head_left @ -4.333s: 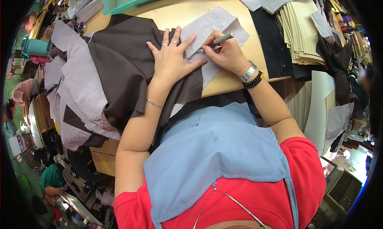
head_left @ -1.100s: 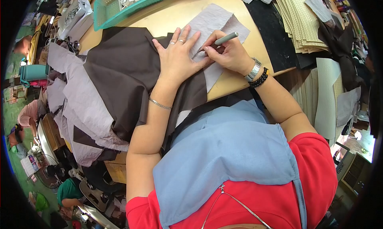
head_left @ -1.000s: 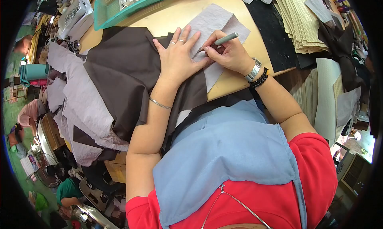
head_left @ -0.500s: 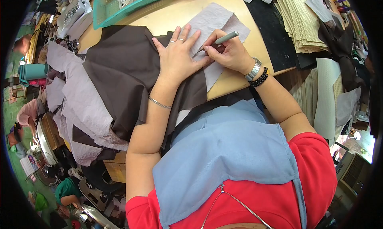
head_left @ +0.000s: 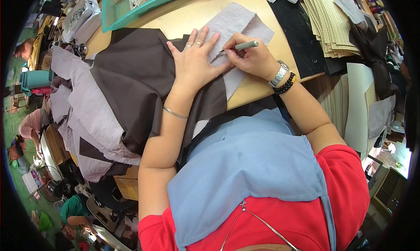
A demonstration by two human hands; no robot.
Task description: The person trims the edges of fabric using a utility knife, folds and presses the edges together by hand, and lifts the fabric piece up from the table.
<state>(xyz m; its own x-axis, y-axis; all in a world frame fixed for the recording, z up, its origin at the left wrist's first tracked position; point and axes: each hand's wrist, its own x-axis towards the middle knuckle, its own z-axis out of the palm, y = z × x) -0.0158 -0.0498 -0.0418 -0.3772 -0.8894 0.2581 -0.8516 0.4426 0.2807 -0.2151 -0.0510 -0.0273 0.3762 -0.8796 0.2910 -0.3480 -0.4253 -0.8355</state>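
Observation:
My left hand [head_left: 194, 63] lies flat with its fingers spread, partly on the dark brown material [head_left: 131, 71] and partly on the pale grey-mauve piece [head_left: 229, 23]. In my right hand [head_left: 253, 58] is a grey-green pen [head_left: 246, 45], pinched near its lower end. Its tip meets the pale piece close to my left thumb, though the fingers partly hide it. The brown material drapes over the front edge of the wooden table [head_left: 280, 54]. More crumpled pale material [head_left: 92, 106] hangs at the left.
A teal basket [head_left: 148, 7] of small white pieces stands at the back of the table. Stacked yellowish textured sheets [head_left: 328, 28] lie at the right on a black surface [head_left: 299, 41]. A person in green [head_left: 75, 209] and another in pink [head_left: 31, 125] are at the far left.
Since about four seconds ago the view has shifted, and my left hand's thumb has come close to my right fingers. Just now the pen's upper end has tilted lower.

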